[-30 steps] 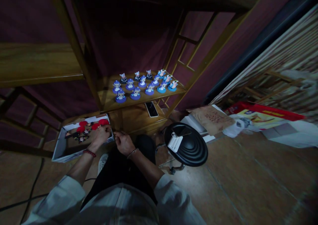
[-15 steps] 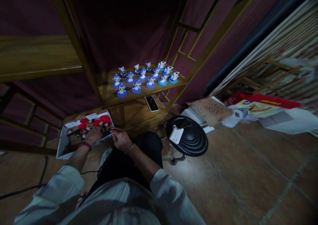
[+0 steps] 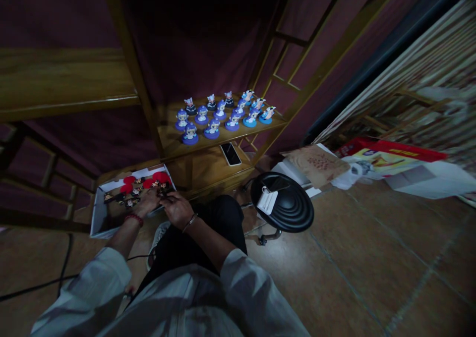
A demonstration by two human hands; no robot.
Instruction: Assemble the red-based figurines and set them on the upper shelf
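Observation:
A shallow white box (image 3: 95,212) holds several small black figurines with bright red parts (image 3: 128,184). Over its near right part, my left hand (image 3: 147,201) reaches in with its back up and fingers bent; a small dark figurine (image 3: 163,188) lies at its fingertips, and the fingers' undersides are hidden. My right hand (image 3: 177,209) is closed at the box's right edge, thumb and fingers pinched on a dark part beside the left fingertips. That part is too small and dim to make out fully.
Several purple- and blue-based figurines (image 3: 211,128) stand on the wooden shelf (image 3: 171,146). A phone (image 3: 231,153) lies on the ledge below. The round black stool (image 3: 293,210) carries a white earphone case (image 3: 267,201). Cardboard and a red box (image 3: 394,151) lie rightward on the floor.
My two hands have come closer together, the right moving left toward the left fingertips at the box edge. The whole view has shifted slightly.

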